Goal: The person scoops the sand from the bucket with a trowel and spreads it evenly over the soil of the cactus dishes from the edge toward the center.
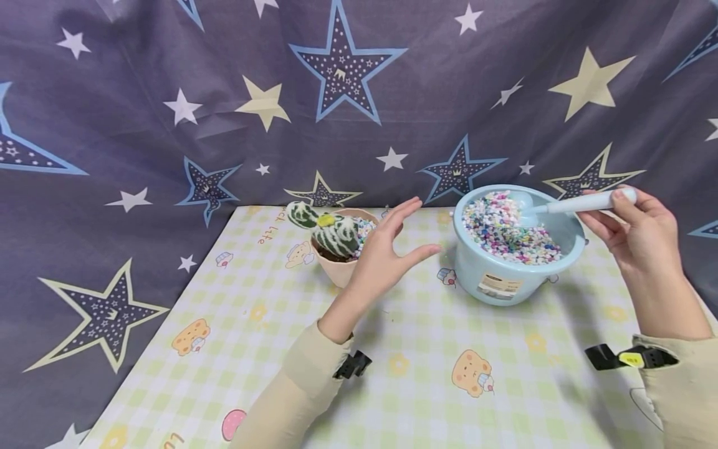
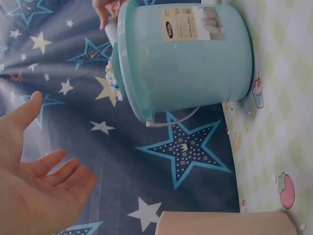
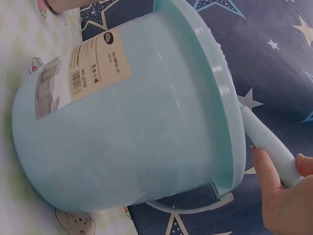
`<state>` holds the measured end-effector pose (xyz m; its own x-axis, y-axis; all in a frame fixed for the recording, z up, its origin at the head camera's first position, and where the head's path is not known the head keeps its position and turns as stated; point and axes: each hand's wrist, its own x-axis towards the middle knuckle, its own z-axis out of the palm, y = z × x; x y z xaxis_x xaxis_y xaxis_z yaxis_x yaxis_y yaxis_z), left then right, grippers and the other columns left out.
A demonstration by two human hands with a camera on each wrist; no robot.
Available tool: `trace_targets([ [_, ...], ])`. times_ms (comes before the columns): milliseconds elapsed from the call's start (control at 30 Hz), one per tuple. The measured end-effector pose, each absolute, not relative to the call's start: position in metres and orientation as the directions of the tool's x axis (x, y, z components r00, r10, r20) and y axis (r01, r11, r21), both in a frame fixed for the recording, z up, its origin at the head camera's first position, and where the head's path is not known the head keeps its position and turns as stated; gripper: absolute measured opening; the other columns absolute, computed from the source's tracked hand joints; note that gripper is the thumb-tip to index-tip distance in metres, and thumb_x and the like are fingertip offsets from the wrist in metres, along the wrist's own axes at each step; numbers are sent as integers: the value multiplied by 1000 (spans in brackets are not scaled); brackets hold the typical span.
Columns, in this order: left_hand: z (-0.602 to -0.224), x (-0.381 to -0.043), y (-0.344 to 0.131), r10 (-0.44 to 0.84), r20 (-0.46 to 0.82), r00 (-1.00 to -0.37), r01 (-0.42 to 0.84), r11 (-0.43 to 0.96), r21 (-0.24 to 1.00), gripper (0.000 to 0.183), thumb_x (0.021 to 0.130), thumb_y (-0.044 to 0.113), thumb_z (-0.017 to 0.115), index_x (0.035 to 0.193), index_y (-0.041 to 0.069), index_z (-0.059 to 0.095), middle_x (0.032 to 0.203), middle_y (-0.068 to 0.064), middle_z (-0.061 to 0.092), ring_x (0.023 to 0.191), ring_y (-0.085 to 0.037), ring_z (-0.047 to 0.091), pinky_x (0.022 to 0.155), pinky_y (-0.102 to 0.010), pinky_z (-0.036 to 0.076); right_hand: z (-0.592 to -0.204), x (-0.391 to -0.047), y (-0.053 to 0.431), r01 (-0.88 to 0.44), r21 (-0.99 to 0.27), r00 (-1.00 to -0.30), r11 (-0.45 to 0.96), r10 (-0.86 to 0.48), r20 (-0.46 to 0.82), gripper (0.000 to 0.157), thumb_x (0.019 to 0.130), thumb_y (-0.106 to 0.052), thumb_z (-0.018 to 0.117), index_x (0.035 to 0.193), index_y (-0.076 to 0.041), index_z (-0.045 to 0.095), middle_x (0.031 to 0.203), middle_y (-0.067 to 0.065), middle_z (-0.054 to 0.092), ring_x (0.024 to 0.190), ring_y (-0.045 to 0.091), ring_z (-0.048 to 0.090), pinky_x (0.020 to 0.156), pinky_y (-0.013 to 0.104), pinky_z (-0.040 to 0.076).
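Note:
My right hand (image 1: 645, 234) grips the pale blue handle of a scoop (image 1: 583, 202) whose bowl, heaped with coloured pebbles (image 1: 499, 209), is over the light blue bucket (image 1: 499, 280). More small white, pink and blue pebbles lie in the bucket. My left hand (image 1: 384, 252) hovers in front of the pink pot (image 1: 331, 268), thumb and fingers spread, holding nothing. In that pot stands a green-and-white striped cactus (image 1: 333, 237) with a yellow bit on it, pebbles covering part of the top. The left wrist view shows the bucket (image 2: 190, 63) and the pot's side (image 2: 225, 224).
A green-checked tablecloth (image 1: 426, 399) with printed bears covers the table. Behind hangs a dark star-patterned curtain (image 1: 392, 81). The bucket's thin bail handle (image 3: 195, 209) hangs at its side. A few loose pebbles (image 2: 247, 129) lie on the cloth.

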<state>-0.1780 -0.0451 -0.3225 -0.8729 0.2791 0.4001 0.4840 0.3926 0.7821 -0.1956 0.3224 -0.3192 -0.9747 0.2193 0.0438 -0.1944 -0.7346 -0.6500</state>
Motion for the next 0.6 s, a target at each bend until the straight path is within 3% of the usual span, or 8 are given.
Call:
trace_targets([
  [333, -310, -174, -61, 258, 424, -868, 493, 344, 799, 67, 87, 25, 79, 147, 17, 50, 155, 4, 45, 141, -14, 45, 119, -29, 36, -317, -197, 314, -156, -648, -982, -745, 185, 24, 3, 95, 4, 57, 99, 4, 59, 93, 19, 69, 75, 37, 76, 66, 42, 62],
  [433, -307, -173, -65, 250, 435, -865, 500, 364, 786, 67, 86, 27, 80, 146, 18, 51, 154, 7, 45, 132, -13, 52, 114, -33, 44, -316, -198, 311, -147, -639, -985, -755, 168, 27, 5, 95, 4, 58, 100, 4, 58, 93, 20, 69, 76, 37, 76, 66, 42, 62],
  [600, -301, -172, -72, 230, 457, -859, 511, 382, 770, 67, 85, 27, 80, 145, 18, 52, 153, 7, 47, 129, -11, 53, 111, -33, 46, -316, -200, 305, -147, -652, -987, -744, 156, 44, 6, 95, 5, 58, 101, 5, 58, 92, 20, 71, 76, 36, 76, 67, 41, 62],
])
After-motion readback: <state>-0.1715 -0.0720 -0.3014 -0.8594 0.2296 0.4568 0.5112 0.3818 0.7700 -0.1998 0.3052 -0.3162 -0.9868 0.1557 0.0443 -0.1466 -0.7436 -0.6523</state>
